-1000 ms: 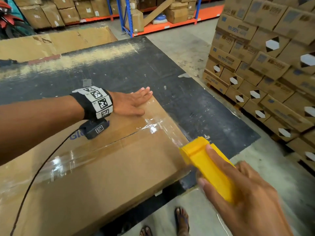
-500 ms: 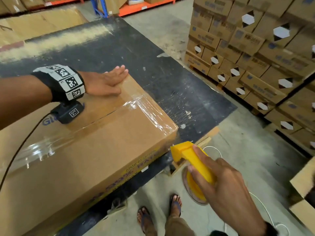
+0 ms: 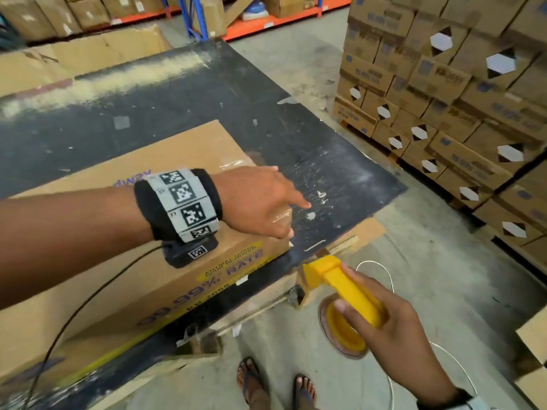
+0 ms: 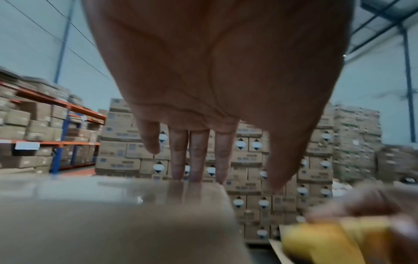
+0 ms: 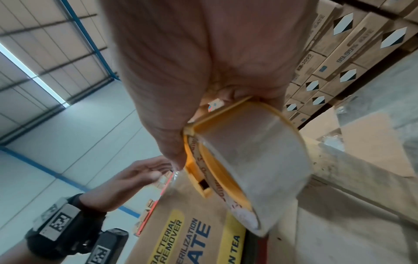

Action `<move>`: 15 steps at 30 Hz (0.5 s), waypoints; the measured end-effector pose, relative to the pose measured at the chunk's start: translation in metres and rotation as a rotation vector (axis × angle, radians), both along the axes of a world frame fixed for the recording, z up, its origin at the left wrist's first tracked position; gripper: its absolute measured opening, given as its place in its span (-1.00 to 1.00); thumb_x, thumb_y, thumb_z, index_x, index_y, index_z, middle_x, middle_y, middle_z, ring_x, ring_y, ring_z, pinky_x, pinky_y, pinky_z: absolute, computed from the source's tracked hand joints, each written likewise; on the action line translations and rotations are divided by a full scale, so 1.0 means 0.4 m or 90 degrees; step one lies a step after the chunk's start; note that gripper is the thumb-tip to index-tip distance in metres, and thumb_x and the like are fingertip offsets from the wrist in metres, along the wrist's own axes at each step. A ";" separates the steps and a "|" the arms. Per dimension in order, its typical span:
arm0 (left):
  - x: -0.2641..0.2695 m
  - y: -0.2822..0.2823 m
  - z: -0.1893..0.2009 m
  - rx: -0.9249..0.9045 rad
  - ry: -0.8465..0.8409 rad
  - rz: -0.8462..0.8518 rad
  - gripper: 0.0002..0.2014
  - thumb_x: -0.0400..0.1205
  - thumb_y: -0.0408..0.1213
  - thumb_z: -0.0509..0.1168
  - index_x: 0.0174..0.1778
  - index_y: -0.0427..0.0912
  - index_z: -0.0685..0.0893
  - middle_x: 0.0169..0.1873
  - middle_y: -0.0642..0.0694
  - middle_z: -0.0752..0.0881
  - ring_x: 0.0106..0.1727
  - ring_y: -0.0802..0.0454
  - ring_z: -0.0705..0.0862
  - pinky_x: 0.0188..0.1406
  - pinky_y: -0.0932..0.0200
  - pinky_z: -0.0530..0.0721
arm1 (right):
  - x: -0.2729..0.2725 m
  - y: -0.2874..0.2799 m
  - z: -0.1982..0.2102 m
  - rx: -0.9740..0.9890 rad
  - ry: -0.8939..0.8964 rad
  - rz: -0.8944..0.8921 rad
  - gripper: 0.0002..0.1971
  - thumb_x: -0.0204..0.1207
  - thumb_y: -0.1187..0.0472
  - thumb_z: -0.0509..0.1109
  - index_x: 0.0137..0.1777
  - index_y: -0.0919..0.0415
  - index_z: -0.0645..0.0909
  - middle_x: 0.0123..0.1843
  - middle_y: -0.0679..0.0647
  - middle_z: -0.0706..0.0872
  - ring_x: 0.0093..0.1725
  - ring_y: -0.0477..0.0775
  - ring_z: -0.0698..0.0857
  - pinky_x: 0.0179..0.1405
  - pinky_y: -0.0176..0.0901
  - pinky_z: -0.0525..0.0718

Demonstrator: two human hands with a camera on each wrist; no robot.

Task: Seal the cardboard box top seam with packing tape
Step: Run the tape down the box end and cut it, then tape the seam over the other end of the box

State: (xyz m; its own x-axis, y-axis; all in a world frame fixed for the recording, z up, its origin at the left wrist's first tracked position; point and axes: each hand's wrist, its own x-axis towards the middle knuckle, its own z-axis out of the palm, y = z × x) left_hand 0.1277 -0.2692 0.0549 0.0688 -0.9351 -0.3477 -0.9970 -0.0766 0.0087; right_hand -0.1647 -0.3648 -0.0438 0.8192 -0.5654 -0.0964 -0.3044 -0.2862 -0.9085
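Our left hand (image 3: 254, 199) has slid, fingers straight, to the cardboard box (image 3: 165, 279) end at 3 o'clock; right hand (image 3: 393, 329), gripping the tape dispenser (image 3: 346, 288), has dropped away, so we judge the seam taped

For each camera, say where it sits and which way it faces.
Head: on the head, facing down at the cardboard box; both forearms and feet show.
Left wrist: under the left hand, facing along its straight fingers.
Right wrist: under the right hand, facing the tape dispenser it grips.
All three share box and dispenser.
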 end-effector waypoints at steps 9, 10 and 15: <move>-0.107 0.028 0.018 -0.165 0.363 0.226 -0.52 0.74 -0.05 0.29 0.61 0.08 0.51 0.32 -0.02 0.76 0.32 0.07 0.74 0.42 -0.05 0.67 | -0.010 -0.011 0.066 -0.102 -0.239 -0.005 -0.31 0.41 0.05 0.67 0.57 -0.05 0.59 -0.03 0.09 0.66 -0.05 -0.07 0.67 -0.17 -0.49 0.53; -0.126 0.036 0.024 -0.174 0.485 0.294 -0.58 0.77 -0.11 0.27 0.59 0.05 0.55 0.25 -0.04 0.80 0.25 0.08 0.78 0.39 0.01 0.71 | -0.008 -0.010 0.075 -0.127 -0.259 0.005 -0.31 0.42 0.04 0.65 0.58 -0.03 0.58 -0.08 0.10 0.61 -0.09 -0.03 0.64 -0.20 -0.46 0.52; -0.184 0.082 0.022 -0.240 0.823 0.464 -0.65 0.73 -0.26 0.32 0.44 -0.18 0.69 0.34 -0.47 0.73 0.21 -0.20 0.71 0.28 -0.15 0.67 | 0.015 0.005 0.109 -0.186 -0.323 0.055 -0.34 0.42 0.06 0.66 0.54 0.03 0.61 -0.17 0.09 0.54 -0.16 0.02 0.58 -0.26 -0.44 0.47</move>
